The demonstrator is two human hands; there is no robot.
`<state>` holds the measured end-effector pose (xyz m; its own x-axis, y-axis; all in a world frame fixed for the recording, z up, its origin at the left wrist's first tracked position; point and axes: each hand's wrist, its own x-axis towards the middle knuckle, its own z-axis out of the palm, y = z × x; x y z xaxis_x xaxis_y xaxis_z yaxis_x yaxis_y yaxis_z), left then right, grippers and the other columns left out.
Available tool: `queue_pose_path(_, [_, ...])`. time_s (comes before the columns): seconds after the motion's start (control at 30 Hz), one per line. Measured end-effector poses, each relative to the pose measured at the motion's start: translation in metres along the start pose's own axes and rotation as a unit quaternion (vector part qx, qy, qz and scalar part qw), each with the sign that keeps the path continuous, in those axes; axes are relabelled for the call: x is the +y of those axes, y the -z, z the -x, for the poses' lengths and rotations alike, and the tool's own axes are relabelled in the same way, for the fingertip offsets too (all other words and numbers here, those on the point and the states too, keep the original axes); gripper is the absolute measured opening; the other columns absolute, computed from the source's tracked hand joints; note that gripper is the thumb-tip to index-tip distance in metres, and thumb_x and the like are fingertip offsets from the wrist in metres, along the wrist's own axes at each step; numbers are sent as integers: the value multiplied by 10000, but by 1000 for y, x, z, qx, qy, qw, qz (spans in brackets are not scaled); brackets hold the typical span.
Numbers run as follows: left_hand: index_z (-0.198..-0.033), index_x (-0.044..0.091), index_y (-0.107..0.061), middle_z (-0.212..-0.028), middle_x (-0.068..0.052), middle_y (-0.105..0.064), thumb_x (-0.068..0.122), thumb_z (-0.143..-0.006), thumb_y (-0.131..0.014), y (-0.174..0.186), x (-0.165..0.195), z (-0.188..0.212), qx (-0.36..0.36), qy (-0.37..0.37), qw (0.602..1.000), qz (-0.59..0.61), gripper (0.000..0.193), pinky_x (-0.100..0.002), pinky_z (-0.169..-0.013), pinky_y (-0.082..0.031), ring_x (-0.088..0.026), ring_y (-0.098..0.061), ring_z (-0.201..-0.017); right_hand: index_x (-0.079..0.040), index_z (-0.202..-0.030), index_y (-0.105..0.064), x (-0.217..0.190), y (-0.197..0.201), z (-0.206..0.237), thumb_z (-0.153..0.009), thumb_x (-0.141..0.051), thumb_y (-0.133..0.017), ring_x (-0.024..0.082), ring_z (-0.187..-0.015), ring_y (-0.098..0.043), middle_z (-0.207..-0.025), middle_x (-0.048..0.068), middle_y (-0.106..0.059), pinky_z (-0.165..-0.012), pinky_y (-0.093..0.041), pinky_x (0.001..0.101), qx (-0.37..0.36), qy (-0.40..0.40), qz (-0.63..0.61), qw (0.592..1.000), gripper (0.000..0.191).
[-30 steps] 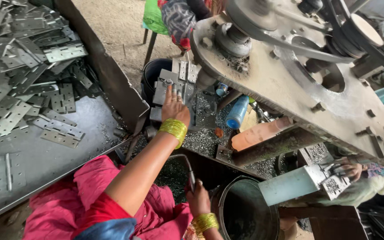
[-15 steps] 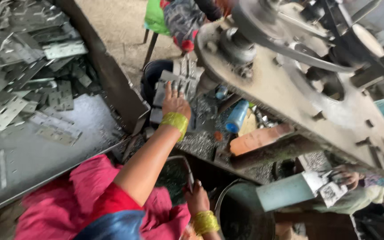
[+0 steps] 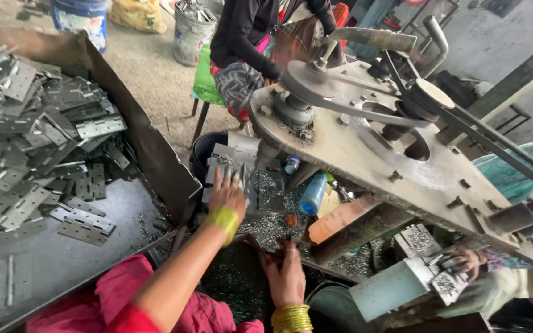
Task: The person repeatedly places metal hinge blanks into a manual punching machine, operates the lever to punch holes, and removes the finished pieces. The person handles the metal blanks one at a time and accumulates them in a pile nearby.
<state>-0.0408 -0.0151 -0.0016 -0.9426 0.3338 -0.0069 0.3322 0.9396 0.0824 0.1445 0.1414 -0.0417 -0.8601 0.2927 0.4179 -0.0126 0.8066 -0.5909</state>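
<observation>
You have two buckets [image 3: 193, 31] at twelve o'clock, one blue bottle [image 3: 313, 194] at centre, countless hinges [image 3: 44, 142] at nine o'clock.

I am looking down into a small metal workshop, a rough production floor rather than any home or shop. A heavy belt-driven press [image 3: 365, 135] with a grimy steel frame, pulley wheel [image 3: 306, 80] and drive belt fills the right side. To the left a big sheet-metal tray [image 3: 63, 259] holds a heap of stamped grey hinges [image 3: 38, 142]. Metal shavings [image 3: 272, 222] litter the worktop under the machine. The floor is bare concrete [image 3: 149, 68], with buckets [image 3: 189, 28] standing on it. Another person [image 3: 248, 43] sits on a stool close behind the press, and a further hand [image 3: 464, 262] works at the right edge, so several people labour here side by side
</observation>
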Motion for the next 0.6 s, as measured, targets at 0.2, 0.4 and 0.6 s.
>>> queue_pose_path(0.2, [-1283,69,-619,-1431,-131,-588,342,-972,-591,-27,-23,73,222,-164,960,45,415,-574,-1253,-141,-294,-461,-1397,-62,-1154,-639,-57,29,-24,-868,-224,-706,352,-995,-682,-1122,141,-679,-808,-539,447,-2,-6,31,999,336])
queue_pose_path(0.4, [-1277,133,-660,-1252,-132,-696,206,-882,-681,25,25,17,254,-61,958,115,402,-503,-1152,-282,-275,-575,-1236,-67,-1128,-660,-68,34,-27,-858,-206,-712,361,-985,-676,-1128,144,-674,-802,-530,451,-10,-25,32,999,307])
queue_pose_path(0.6, [-1151,71,-761,-1408,-175,-624,237,-1001,-606,18,48,10,108,-1,991,78,273,-486,-1171,-276,-311,-470,-1390,-72,-1100,-679,-57,33,-28,-832,-121,-665,280,-925,-750,-1080,117,-712,-795,-564,393,-42,-13,-34,998,273])
